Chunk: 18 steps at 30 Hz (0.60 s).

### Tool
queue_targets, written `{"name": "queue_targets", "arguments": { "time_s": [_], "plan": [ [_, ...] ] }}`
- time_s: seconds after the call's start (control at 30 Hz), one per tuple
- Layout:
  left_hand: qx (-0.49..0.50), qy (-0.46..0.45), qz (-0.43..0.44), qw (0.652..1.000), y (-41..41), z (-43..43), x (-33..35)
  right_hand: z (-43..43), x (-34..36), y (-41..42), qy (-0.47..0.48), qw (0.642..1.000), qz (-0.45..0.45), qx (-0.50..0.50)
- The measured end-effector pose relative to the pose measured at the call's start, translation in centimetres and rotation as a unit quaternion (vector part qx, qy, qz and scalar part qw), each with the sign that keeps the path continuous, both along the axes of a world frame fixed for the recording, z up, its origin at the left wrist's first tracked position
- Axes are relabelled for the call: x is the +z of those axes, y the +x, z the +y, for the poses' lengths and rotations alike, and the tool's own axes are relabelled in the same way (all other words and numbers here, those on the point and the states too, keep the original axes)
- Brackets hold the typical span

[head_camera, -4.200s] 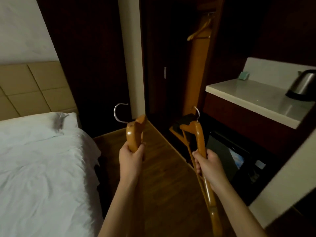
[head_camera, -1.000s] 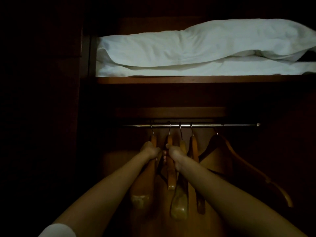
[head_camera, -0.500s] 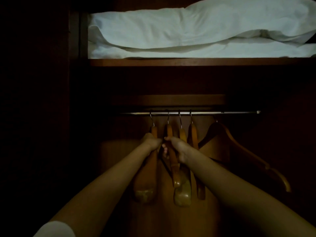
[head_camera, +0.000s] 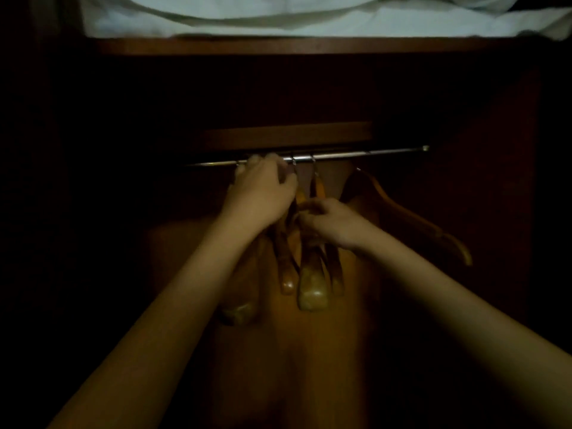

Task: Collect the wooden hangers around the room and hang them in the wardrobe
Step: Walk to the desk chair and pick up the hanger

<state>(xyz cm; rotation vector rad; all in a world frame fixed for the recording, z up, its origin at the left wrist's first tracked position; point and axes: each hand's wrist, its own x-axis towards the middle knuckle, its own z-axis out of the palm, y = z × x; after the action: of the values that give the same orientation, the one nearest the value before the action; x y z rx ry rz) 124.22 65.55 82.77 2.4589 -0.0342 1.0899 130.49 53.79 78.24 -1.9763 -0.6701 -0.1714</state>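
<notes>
Inside the dark wardrobe a metal rail (head_camera: 356,154) carries several wooden hangers (head_camera: 312,289), seen end-on and bunched close together. My left hand (head_camera: 261,193) is up at the rail with its fingers curled around the top of the leftmost hanger (head_camera: 240,311), and it hides that hanger's hook. Lower and to the right, my right hand (head_camera: 332,222) pinches the neck of a middle hanger. One more wooden hanger (head_camera: 411,218) hangs turned sideways at the right of the rail, apart from both hands.
A wooden shelf (head_camera: 309,44) runs above the rail with folded white bedding (head_camera: 309,23) on it. The wardrobe's back panel (head_camera: 309,351) is dimly lit below the hangers. Both sides are in deep shadow.
My left hand has risen from the hanger's neck to the rail. My right hand has stayed on the middle hangers. The view has tilted down, so the shelf sits higher in frame.
</notes>
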Motion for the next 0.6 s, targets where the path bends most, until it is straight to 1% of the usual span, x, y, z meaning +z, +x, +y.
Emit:
{"name": "queue_targets", "arguments": {
  "time_s": [0.07, 0.13, 0.2, 0.3, 0.37, 0.43, 0.5, 0.53, 0.6],
  "plan": [
    [-0.109, 0.003, -0.05, 0.993, -1.1, -2.7, -0.8, -2.6, -0.5, -1.2, -0.007, 0.996, -0.063, -0.057],
    [-0.194, 0.015, -0.058, 0.979, -1.9, -6.0, -2.3, -5.8, -1.6, -2.7, -0.035, 0.987, -0.108, -0.118],
    [-0.268, 0.018, -0.047, 0.962, -2.1, -9.1, -4.1, -9.3, -2.9, -4.3, -0.056, 0.977, -0.122, -0.167],
    [-0.378, 0.025, -0.013, 0.925, -2.9, -15.1, -7.3, -16.0, -5.9, -7.6, -0.076, 0.956, -0.111, -0.262],
    [-0.435, 0.033, 0.009, 0.9, -3.8, -19.1, -9.4, -20.4, -8.2, -10.1, -0.082, 0.939, -0.101, -0.32],
    [-0.491, 0.04, 0.039, 0.869, -5.3, -23.8, -11.8, -25.3, -10.6, -13.6, -0.088, 0.915, -0.079, -0.386],
    [-0.538, 0.047, 0.071, 0.839, -7.0, -29.0, -14.3, -30.0, -12.8, -18.1, -0.092, 0.884, -0.048, -0.455],
    [-0.55, 0.053, 0.083, 0.829, -7.8, -31.2, -15.6, -32.0, -13.8, -20.2, -0.094, 0.869, -0.031, -0.486],
    [-0.576, 0.072, 0.116, 0.806, -10.6, -36.7, -18.6, -36.7, -16.3, -25.8, -0.104, 0.824, 0.011, -0.557]
  ]
}}
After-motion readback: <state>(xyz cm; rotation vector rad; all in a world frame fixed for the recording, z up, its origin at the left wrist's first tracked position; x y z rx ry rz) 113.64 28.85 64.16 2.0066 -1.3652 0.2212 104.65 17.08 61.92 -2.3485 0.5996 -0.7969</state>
